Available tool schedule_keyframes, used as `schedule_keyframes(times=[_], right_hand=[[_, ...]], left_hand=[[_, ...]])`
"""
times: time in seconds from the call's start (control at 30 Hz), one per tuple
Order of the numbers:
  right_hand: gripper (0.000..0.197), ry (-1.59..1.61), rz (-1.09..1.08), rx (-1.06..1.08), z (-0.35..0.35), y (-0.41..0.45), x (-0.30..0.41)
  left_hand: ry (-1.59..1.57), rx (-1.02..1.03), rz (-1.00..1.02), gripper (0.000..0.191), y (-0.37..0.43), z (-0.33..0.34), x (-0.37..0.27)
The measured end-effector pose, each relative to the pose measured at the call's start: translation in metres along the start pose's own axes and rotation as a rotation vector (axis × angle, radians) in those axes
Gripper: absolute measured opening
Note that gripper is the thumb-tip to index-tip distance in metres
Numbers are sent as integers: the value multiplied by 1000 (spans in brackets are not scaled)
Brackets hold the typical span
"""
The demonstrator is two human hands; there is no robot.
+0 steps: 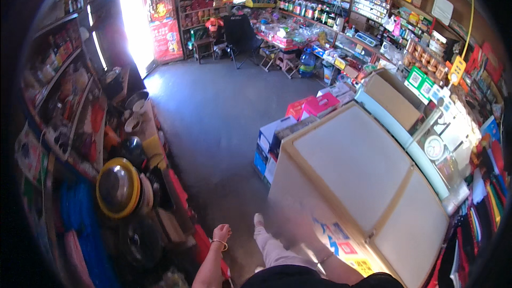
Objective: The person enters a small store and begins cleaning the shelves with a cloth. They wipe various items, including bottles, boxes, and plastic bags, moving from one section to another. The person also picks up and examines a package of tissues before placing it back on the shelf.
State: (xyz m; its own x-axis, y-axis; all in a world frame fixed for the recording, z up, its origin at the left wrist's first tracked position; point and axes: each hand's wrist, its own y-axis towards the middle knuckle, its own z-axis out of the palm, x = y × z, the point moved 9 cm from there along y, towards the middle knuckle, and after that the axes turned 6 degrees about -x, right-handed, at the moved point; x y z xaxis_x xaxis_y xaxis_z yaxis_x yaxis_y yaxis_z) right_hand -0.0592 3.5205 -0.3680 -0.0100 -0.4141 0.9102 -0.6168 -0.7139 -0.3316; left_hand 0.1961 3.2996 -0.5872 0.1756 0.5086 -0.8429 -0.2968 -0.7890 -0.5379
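My left hand (222, 233), with a bangle at the wrist, hangs over the floor beside the red-edged shelf at the left. Its fingers are curled and nothing shows in them. On the other side, my right hand (286, 224) is a dark blur beside the front wall of a white chest freezer (344, 148). Its fingers cannot be made out, nor whether it holds anything. Below, one of my legs in light trousers reaches forward, with a light shoe (259, 220) on the grey floor.
Stacked cartons (276, 128) stand at the freezer's far end. Basins (118, 188) and other wares crowd the left shelf. Farther off are a black folding chair (239, 32), stools, a glass counter (352, 46) and stocked shelves. Bright light enters by a doorway (134, 24).
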Motion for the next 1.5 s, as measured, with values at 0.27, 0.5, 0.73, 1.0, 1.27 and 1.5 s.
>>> schedule_keyframes(times=[0.27, 0.5, 0.73, 1.0, 1.27, 1.5], right_hand=[[36, -89, -214, 89, 74, 219, 159], [37, -14, -160, 256, 143, 403, 269], [37, -14, -259, 285, 224, 584, 303], [33, 193, -48, 67, 193, 765, 396], [33, 139, -83, -270, 124, 944, 419], [31, 83, -12, -344, 42, 1116, 433]], left_hand=[[672, -341, 393, 32, 119, -55, -70], [556, -316, -31, 28, 251, -53, -169], [470, -334, -115, 26, 435, -56, -264], [433, -272, -270, 23, 622, -99, -343], [206, -162, 28, 19, 890, 32, -598], [531, 137, 698, 25, 938, 345, -785]])
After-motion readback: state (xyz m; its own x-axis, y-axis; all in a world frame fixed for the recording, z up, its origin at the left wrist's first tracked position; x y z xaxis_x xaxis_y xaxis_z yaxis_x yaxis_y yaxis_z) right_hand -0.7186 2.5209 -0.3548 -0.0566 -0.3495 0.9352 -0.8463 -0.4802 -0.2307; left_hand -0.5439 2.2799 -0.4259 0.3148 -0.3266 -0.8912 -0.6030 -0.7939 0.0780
